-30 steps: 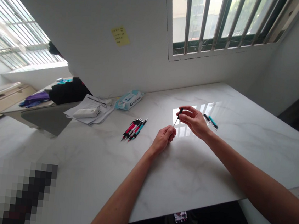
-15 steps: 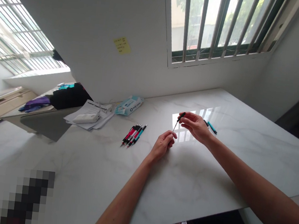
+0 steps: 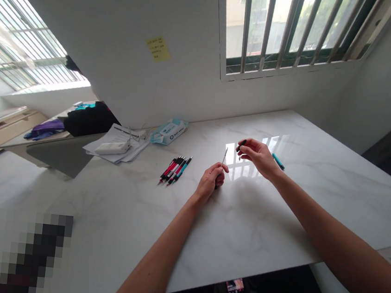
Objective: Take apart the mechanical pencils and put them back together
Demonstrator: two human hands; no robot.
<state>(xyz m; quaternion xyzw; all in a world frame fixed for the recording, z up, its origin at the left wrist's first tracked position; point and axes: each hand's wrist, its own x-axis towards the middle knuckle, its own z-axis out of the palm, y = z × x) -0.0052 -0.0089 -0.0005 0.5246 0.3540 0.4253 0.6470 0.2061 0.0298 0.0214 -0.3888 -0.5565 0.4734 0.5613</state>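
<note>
My left hand [image 3: 209,181] is closed around a disassembled pen, just above the white marbled table [image 3: 243,226]. A thin, pale pen refill [image 3: 224,156] sticks up out of its grip, and a dark end shows below the fingers. To the right, my right hand [image 3: 257,157] pinches a short black pen barrel [image 3: 241,145] between thumb and fingers, apart from the refill tip. Behind that hand lies a teal pen piece [image 3: 278,161], partly hidden. Left of my left hand several pens [image 3: 175,170] in red, white, black and teal lie side by side.
At the back stands a blue-white wipes packet [image 3: 169,132] beside papers [image 3: 125,153] with a white box-like device [image 3: 113,147]. A yellow note [image 3: 158,49] is stuck on the wall. A lit phone [image 3: 235,286] shows below the table's front edge.
The black barrel has come off the refill, which now stands bare in my left hand. My hands have moved slightly apart, and the view has tilted a little.
</note>
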